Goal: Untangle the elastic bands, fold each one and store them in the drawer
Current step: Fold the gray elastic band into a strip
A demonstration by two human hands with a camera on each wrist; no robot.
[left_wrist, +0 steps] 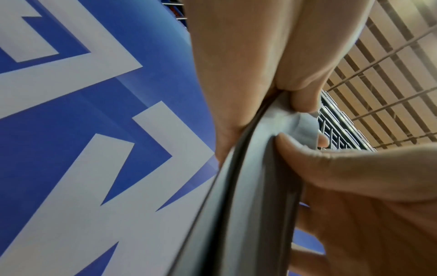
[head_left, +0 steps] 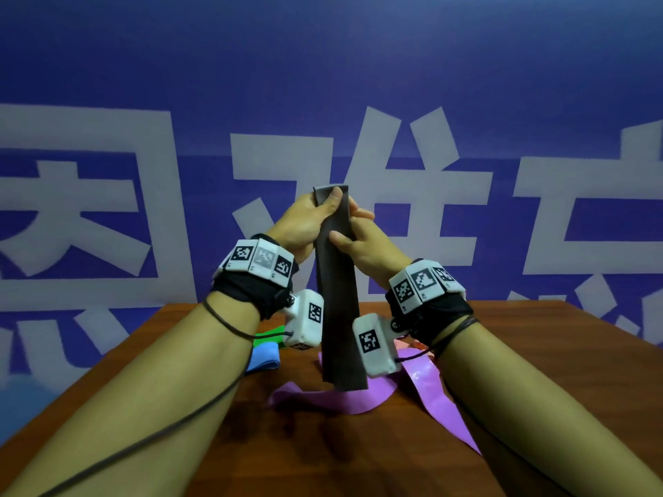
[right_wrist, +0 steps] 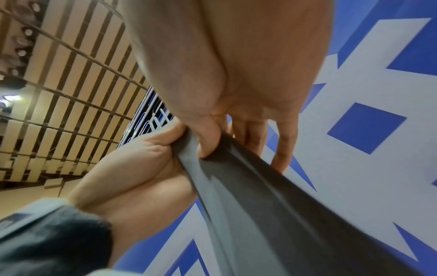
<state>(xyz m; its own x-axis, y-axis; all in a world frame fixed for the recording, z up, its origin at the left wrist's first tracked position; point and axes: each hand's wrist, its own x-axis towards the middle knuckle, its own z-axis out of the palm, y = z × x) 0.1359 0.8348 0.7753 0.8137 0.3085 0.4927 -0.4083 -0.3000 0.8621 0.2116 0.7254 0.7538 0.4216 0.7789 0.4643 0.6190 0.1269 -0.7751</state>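
Above the brown table (head_left: 538, 353), the head view shows the left hand (head_left: 305, 224) pinching the top end of one dark grey band (head_left: 339, 299) and the right hand (head_left: 362, 242) pinching it just below, so it hangs doubled over one purple band (head_left: 337, 398), with one blue band (head_left: 263, 358) and one green band (head_left: 269, 335) at far left, square coded tags on both wrist straps, and large white characters, cut off and unreadable, on the blue backdrop (head_left: 201, 66). From the left wrist, a thumb (left_wrist: 305, 100) presses the grey strip against the fingers. From the right wrist, both hands clamp the same strip, thumb (right_wrist: 208, 138) on top.
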